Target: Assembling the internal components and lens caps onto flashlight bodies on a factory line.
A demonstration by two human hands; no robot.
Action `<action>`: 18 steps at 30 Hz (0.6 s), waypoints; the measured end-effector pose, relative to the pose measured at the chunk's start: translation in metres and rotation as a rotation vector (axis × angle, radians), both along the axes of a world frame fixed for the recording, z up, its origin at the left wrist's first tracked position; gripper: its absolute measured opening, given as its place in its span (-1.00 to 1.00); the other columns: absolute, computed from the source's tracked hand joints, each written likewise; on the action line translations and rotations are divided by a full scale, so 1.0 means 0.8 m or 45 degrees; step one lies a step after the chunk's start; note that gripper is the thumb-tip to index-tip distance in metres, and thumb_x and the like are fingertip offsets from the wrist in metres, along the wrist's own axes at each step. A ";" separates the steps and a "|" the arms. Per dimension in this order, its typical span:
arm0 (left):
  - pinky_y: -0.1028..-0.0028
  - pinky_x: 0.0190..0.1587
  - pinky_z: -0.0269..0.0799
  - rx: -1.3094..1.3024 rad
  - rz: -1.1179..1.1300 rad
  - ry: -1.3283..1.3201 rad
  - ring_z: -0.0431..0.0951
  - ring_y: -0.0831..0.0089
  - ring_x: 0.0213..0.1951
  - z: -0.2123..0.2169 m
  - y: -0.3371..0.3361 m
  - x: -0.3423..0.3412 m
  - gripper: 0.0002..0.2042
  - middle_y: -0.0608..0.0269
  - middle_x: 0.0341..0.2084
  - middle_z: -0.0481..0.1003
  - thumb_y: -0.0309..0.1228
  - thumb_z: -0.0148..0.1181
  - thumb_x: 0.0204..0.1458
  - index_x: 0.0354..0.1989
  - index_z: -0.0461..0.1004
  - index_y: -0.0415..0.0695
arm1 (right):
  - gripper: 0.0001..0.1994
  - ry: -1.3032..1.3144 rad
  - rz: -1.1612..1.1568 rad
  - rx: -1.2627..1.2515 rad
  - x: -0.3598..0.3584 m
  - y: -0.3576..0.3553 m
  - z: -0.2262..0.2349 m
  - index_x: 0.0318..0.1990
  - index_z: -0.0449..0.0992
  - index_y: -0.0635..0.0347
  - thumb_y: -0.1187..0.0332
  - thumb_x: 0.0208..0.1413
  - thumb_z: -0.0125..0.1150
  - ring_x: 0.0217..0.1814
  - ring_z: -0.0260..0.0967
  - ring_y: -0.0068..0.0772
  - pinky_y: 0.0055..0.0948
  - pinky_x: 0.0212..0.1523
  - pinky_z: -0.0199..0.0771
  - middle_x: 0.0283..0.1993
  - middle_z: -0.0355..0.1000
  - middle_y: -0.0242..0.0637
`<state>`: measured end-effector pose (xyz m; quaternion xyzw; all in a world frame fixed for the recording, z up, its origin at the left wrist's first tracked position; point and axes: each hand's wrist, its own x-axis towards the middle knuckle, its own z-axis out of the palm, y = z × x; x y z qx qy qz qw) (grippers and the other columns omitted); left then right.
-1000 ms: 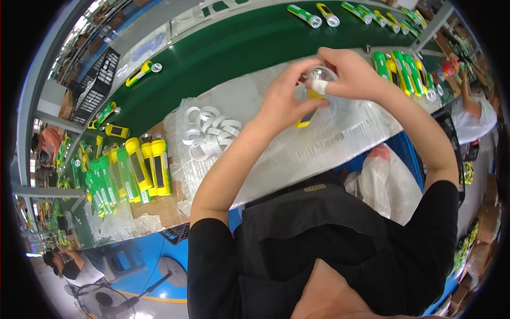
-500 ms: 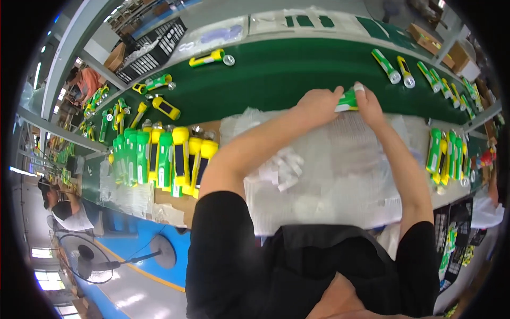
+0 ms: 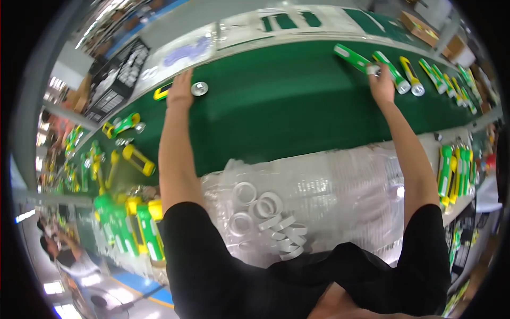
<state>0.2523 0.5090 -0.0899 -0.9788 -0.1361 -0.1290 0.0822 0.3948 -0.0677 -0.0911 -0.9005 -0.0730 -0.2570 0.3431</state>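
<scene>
My right hand is at the far right of the green belt, its fingers closed around the head end of a green flashlight. That flashlight lies slanted beside another green flashlight and a yellow one. Far to the left, my left hand reaches across a yellow flashlight with its fingers stretched out. The clear lens of this flashlight shows to the right of the hand, while the hand covers its middle.
White rings lie on the plastic-wrapped mat nearest me. Upright flashlights stand at the left, blurred, and more at the right. A black crate sits beyond the belt's left end, near a metal frame post.
My hands, together on a green flashlight before, have parted. The right has carried a green flashlight right; the left has swung over to the yellow flashlight. The view has shifted, showing more white rings.
</scene>
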 end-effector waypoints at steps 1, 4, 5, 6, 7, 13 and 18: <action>0.16 0.22 0.30 0.052 0.063 0.091 0.24 0.20 0.29 0.002 -0.016 0.016 -0.28 0.21 0.32 0.17 -0.62 0.09 0.00 0.39 0.09 0.12 | -0.45 0.056 0.021 -0.109 0.003 -0.016 -0.011 0.11 0.33 0.27 0.00 0.15 0.19 -0.03 0.45 0.09 -0.11 0.00 0.43 -0.05 0.48 0.01; 0.19 0.16 0.35 0.235 0.044 0.055 0.34 0.19 0.21 0.003 -0.033 0.011 -0.30 0.23 0.22 0.27 -0.59 0.12 0.01 0.38 0.12 0.12 | -0.39 0.051 0.070 -0.344 -0.024 -0.028 -0.011 0.20 0.28 0.22 0.10 0.06 0.29 0.06 0.40 0.04 -0.16 0.05 0.41 0.00 0.45 0.00; 0.20 0.12 0.37 0.353 -0.009 -0.065 0.38 0.18 0.15 0.006 -0.036 0.002 -0.31 0.22 0.16 0.32 -0.55 0.16 0.02 0.37 0.13 0.12 | -0.37 -0.029 0.007 -0.411 -0.036 -0.027 -0.009 0.20 0.29 0.21 0.10 0.02 0.32 0.13 0.34 0.00 -0.16 0.11 0.38 0.08 0.41 -0.05; 0.20 0.12 0.37 0.362 -0.023 -0.073 0.38 0.18 0.15 0.015 -0.047 -0.006 -0.31 0.22 0.16 0.32 -0.55 0.16 0.02 0.37 0.13 0.12 | -0.38 -0.001 -0.033 -0.440 -0.049 -0.028 -0.001 0.19 0.29 0.21 0.12 0.03 0.33 0.18 0.29 -0.03 -0.16 0.15 0.35 0.11 0.38 -0.08; 0.19 0.09 0.39 0.262 -0.113 -0.236 0.42 0.16 0.11 0.023 -0.060 -0.015 -0.31 0.20 0.11 0.35 -0.52 0.19 0.01 0.36 0.14 0.12 | -0.41 -0.152 0.003 -0.403 -0.062 -0.029 0.003 0.17 0.31 0.22 0.14 0.04 0.33 0.17 0.30 -0.03 -0.16 0.13 0.36 0.09 0.38 -0.09; 0.21 -0.09 0.48 -0.472 -0.653 -0.739 0.53 0.06 -0.09 0.126 -0.252 -0.109 -0.23 -0.11 -0.10 0.50 -0.31 0.45 -0.14 0.29 0.22 -0.17 | -0.59 -0.287 0.549 -0.049 -0.200 -0.001 0.060 0.00 0.45 0.25 0.32 0.01 0.38 0.05 0.38 -0.09 -0.27 0.04 0.42 -0.02 0.41 -0.11; 0.44 -0.26 0.51 -1.346 -0.875 -0.486 0.58 0.35 -0.23 0.133 -0.442 -0.206 -0.14 0.08 -0.22 0.56 -0.30 0.50 -0.17 0.32 0.14 -0.18 | -0.35 0.233 1.025 0.318 -0.324 0.023 0.113 0.11 0.41 0.24 0.23 -0.18 0.54 0.04 0.44 -0.33 -0.34 0.06 0.43 0.00 0.47 -0.21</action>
